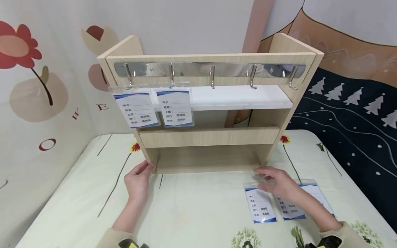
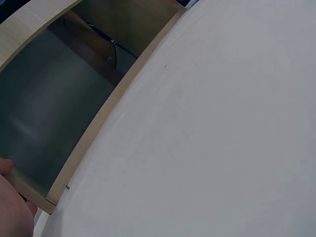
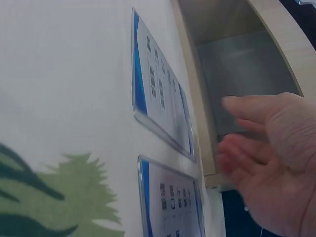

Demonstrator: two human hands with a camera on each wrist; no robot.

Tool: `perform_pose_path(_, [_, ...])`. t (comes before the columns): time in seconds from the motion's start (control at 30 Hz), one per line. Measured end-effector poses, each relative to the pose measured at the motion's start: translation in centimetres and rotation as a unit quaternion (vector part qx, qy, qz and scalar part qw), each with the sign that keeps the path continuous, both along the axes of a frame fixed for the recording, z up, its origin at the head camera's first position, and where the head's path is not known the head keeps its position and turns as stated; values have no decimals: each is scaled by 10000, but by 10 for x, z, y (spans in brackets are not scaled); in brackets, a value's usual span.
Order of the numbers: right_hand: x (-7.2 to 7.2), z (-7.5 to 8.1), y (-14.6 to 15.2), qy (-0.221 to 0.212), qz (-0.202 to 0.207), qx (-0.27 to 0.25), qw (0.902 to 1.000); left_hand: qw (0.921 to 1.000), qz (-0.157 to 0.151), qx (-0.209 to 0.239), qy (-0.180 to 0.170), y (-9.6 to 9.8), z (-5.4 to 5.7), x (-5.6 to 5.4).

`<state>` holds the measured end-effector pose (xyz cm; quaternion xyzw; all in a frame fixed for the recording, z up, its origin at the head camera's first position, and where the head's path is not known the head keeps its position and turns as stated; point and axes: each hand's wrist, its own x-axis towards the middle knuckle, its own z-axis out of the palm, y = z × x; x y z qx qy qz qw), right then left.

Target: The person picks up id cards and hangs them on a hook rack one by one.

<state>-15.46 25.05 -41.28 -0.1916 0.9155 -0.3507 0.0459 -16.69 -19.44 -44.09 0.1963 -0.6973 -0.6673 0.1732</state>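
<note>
A light wooden shelf (image 1: 211, 137) with a metal hook strip (image 1: 192, 69) along its top stands on the table. Two clear-sleeved badge cards (image 1: 134, 109) hang at the two leftmost hooks. My left hand (image 1: 138, 181) pinches the shelf's lower left side panel between thumb and fingers, also visible at the edge of the left wrist view. At the lower right corner, my right hand (image 1: 280, 184) has its fingers loosely bent and apart, holding nothing, fingertips right by the panel. Beneath it lie more badge cards (image 1: 261, 205), partly hidden by the hand and forearm.
A white board (image 1: 238, 98) spans the shelf behind the hooks. The table (image 1: 192, 210) has a pale flower-printed cover. A patterned curtain (image 1: 192, 24) hangs behind, and a dark cloth with white trees (image 1: 350, 120) borders the right side.
</note>
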Motion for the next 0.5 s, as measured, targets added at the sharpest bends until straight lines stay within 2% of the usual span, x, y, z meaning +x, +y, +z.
perform_pose_path(0.2, [-3, -10, 7, -371, 241, 286, 9986, 10000, 35, -3, -8, 0, 0, -1])
perform_pose_path(0.5, [-5, -12, 7, -377, 214, 452, 9980, 10000, 45, 53, -39, 2, 2, -1])
